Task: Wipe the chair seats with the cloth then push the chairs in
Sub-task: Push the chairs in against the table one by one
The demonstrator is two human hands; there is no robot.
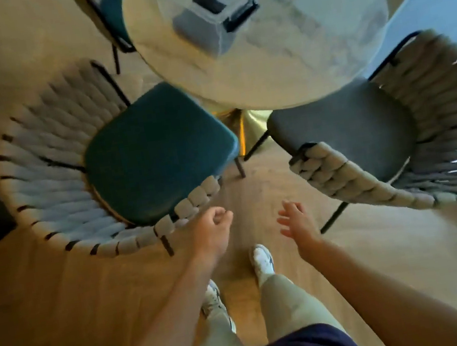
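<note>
Standing between two chairs at a round bench [281, 76], the person has both hands out in front and empty. No cloth shows in either hand; a grey folded thing [197, 33] on the bench might be it, though blur makes that uncertain. The left chair [54, 184] with its teal seat [156, 154] stands well out from the bench, and the right chair [424, 143] with a grey seat [345, 131] sits partly under the rim. Pushing in looks like the step in hand. To do it well, take the woven backrest at its rim with a firm grip, keep the push straight toward the bench, and watch that the legs do not catch the gold pedestal [252, 123]. The left hand [213, 228] hangs just beside the left chair's rope rim, fingers loosely curled, gripping nothing. The right hand [295, 220] is spread, fingers straight, touching nothing.
</note>
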